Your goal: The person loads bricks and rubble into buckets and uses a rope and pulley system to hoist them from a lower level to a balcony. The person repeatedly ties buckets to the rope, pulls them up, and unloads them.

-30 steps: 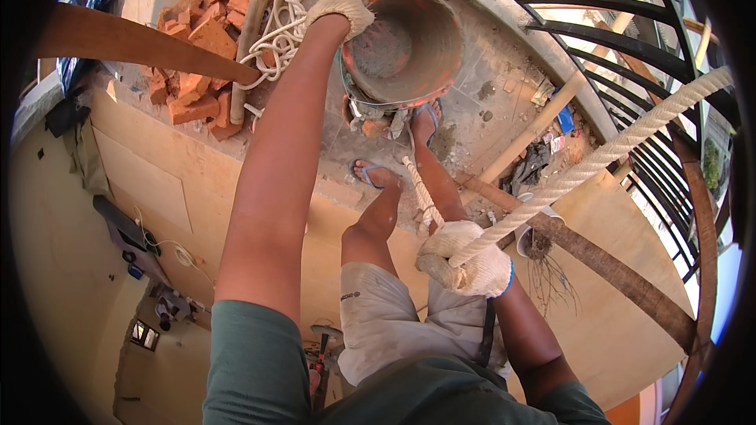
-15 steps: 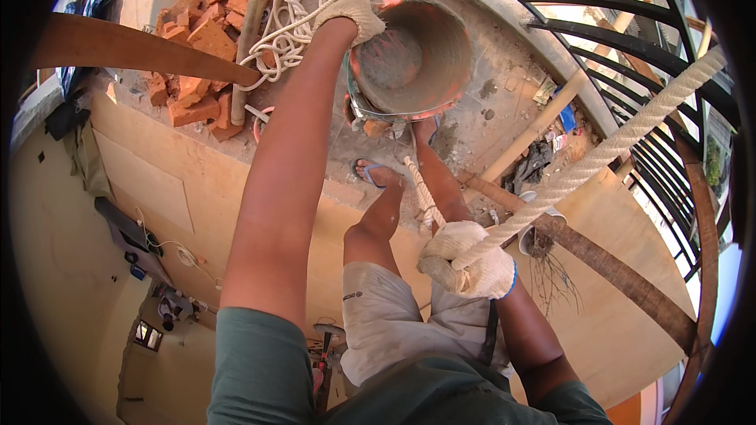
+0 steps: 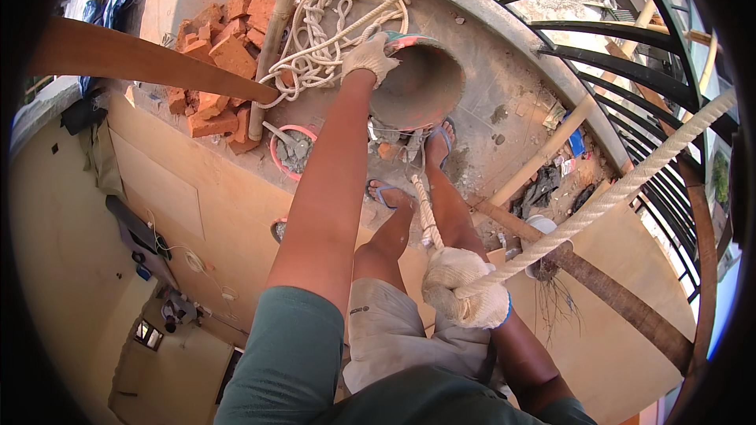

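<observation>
A thick rope (image 3: 598,212) is gripped in the gloved right hand (image 3: 470,287), while a tilted, mortar-coated bucket (image 3: 421,86) is held at its rim by the gloved left hand (image 3: 368,61). Coiled cord (image 3: 311,71) is strewn beside the bucket; broken bricks (image 3: 234,57) are heaped farther left, and the floor edge is bounded by black railings (image 3: 598,30).

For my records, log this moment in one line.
left grip: touching bucket | right grip: around thick rope | nearby: coiled rope, broken bricks

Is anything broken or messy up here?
Yes. The orange bricks at the upper left are heaped untidily, many in jagged, broken pieces. Nearby, the pale rope lies in a messy tangle, not a neat coil.
</observation>
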`<state>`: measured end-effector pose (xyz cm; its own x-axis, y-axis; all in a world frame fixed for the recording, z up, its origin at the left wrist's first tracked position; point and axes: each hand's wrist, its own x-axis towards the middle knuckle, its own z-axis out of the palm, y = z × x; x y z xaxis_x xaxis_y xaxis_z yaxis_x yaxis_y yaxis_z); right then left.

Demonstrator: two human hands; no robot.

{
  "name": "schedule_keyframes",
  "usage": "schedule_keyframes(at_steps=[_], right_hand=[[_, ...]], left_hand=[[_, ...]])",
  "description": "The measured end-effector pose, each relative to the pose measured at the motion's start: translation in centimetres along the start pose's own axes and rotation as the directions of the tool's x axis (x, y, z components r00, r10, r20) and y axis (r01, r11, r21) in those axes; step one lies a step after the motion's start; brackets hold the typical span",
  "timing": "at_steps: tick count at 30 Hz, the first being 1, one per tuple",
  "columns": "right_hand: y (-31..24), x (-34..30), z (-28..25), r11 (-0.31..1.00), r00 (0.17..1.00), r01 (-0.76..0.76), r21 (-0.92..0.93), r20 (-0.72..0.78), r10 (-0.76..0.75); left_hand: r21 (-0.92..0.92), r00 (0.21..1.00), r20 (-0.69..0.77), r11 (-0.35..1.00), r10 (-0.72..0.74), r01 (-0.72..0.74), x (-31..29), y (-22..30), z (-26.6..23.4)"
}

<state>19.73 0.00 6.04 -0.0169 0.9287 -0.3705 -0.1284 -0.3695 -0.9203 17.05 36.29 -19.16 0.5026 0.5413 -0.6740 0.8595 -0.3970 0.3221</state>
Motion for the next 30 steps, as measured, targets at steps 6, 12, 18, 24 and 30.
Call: schedule_keyframes(at_steps=[6,12,18,24,30], right_hand=[[-1.3,2.6,1.5,0.929,0.996,-0.028,0.369,-0.066,0.056],[-3.8,5.1,3.6,0.676,0.933,-0.203,0.708,-0.070,0.353],[-9.3,3.9,5.2,0.692,0.919,-0.070,0.719,-0.222,0.325],[-17.4,-3.1,9.7,0.905,0.771,0.042,0.423,-0.590,0.240],[-34.1,-12.5,12.1,0.956,0.510,0.292,0.028,-0.850,-0.131]], left_hand=[[-0.277,0.954,-0.285,0.961,-0.092,0.010,-7.5,-3.2,1.5],[-0.600,0.911,-0.127,0.762,-0.392,0.244,-26.7,-10.2,3.6],[-0.597,0.896,-0.395,0.798,-0.201,-0.084,-32.7,-3.7,-4.1],[0.002,0.411,-0.812,0.706,0.414,-0.708,-21.8,26.8,-25.9],[-0.711,0.819,-0.232,0.483,0.526,-0.511,-18.9,42.7,-40.9]])
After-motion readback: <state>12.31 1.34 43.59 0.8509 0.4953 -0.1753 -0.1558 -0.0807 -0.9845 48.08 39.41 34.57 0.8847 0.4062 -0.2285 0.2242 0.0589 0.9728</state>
